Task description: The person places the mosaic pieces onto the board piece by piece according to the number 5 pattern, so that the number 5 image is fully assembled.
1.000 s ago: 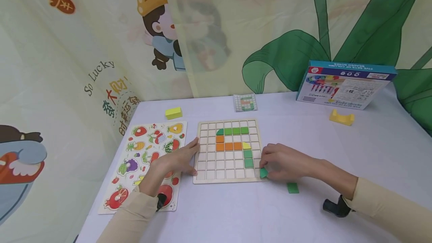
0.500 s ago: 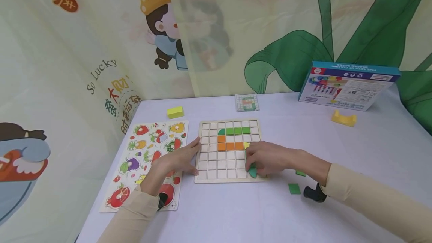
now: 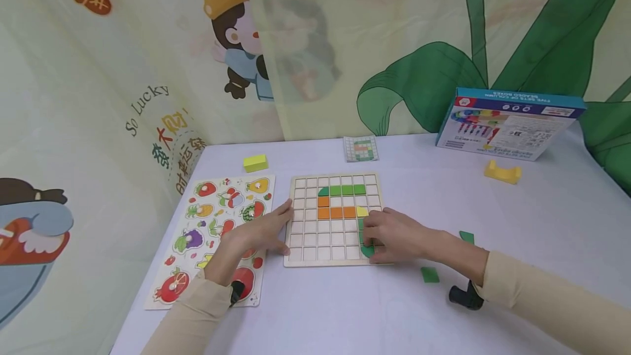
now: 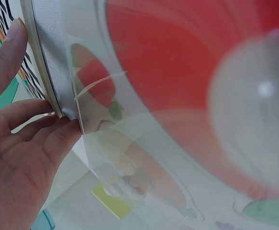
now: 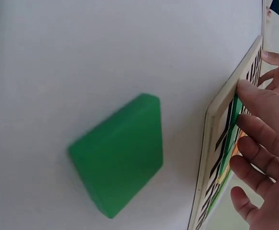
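Observation:
A wooden grid board [image 3: 322, 240] lies on the table with green, orange and yellow tiles set in its squares. My left hand [image 3: 261, 235] rests against the board's left edge, thumb and fingertips touching it; the left wrist view shows the fingers [image 4: 34, 129] at that edge. Over the lower right of the board, my right hand [image 3: 396, 234] pinches a green tile with a rounded corner [image 3: 367, 251] between thumb and forefinger, at a square below the other green tiles. In the right wrist view its thumb [image 5: 263, 100] is at the near edge of the board.
Two loose green tiles lie right of the board, one square [image 3: 430, 274] and one partly behind the forearm [image 3: 466, 237]. A fruit puzzle board [image 3: 184, 267] lies under the left forearm. Behind are a yellow block [image 3: 255, 164], a pattern card [image 3: 361, 149], a yellow holder [image 3: 503, 172] and a box [image 3: 508, 127].
My right hand has moved left from the board's right edge onto its lower right squares, bringing the rounded green tile there and turning it. My left hand has stayed at the left edge.

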Demonstrator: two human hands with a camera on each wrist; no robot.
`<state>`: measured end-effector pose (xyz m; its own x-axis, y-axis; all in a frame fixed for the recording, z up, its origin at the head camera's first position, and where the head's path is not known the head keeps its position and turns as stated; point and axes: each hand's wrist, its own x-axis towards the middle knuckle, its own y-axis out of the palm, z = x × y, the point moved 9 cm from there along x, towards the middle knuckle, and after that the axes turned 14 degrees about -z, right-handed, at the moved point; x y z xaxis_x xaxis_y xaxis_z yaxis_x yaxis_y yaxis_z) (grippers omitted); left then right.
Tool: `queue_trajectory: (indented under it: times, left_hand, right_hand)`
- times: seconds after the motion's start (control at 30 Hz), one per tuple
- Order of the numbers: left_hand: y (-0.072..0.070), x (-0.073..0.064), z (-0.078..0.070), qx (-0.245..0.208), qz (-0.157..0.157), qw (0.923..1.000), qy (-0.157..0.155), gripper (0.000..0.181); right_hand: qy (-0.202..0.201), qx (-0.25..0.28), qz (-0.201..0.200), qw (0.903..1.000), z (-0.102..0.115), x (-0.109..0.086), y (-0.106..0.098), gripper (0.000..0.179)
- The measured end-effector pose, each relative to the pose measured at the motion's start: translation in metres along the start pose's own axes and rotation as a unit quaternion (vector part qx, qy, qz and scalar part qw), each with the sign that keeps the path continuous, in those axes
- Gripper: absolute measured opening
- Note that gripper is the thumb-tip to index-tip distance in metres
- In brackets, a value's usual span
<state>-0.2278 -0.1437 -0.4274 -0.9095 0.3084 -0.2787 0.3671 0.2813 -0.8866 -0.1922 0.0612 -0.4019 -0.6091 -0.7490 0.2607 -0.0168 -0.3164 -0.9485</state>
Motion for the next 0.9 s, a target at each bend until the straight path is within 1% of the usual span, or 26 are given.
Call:
queue_trajectory:
  times: [0.17, 0.37, 0.47, 0.53, 0.63, 0.77, 0.9]
  left_hand:
    - [-0.0002, 0.0000, -0.0003, 0.003, 0.000, 1.0000, 0.000, 0.094]
    - [-0.0010, -0.0015, -0.0022, -0.001, 0.000, 1.0000, 0.000, 0.095]
    - [-0.0008, -0.0016, -0.0020, -0.002, 0.000, 1.0000, -0.002, 0.095]
    - [-0.0008, -0.0015, -0.0021, -0.001, 0.000, 1.0000, -0.001, 0.095]
    - [-0.0006, -0.0017, -0.0025, -0.003, 0.000, 1.0000, 0.000, 0.095]
    - [0.0000, -0.0020, -0.0025, -0.001, 0.001, 1.0000, 0.003, 0.094]
    - [-0.0007, -0.0021, -0.0030, 0.001, -0.001, 0.9999, 0.010, 0.093]
  right_hand:
    - [0.014, 0.007, -0.011, 0.9998, -0.0020, -0.0026, 0.0017, 0.017]
    - [0.034, -0.003, -0.024, 0.9991, -0.0026, -0.0031, 0.0039, 0.017]
    - [0.034, -0.011, -0.027, 0.9990, -0.0018, -0.0036, 0.0034, 0.017]
    - [0.027, -0.017, -0.029, 0.9991, -0.0011, -0.0036, 0.0022, 0.017]
    - [0.010, -0.018, -0.021, 0.9996, 0.0003, -0.0029, 0.0019, 0.015]
    - [-0.014, 0.001, 0.003, 0.9999, 0.0024, -0.0014, 0.0032, 0.014]
    - [-0.028, 0.030, 0.023, 0.9989, 0.0034, 0.0001, 0.0039, 0.019]
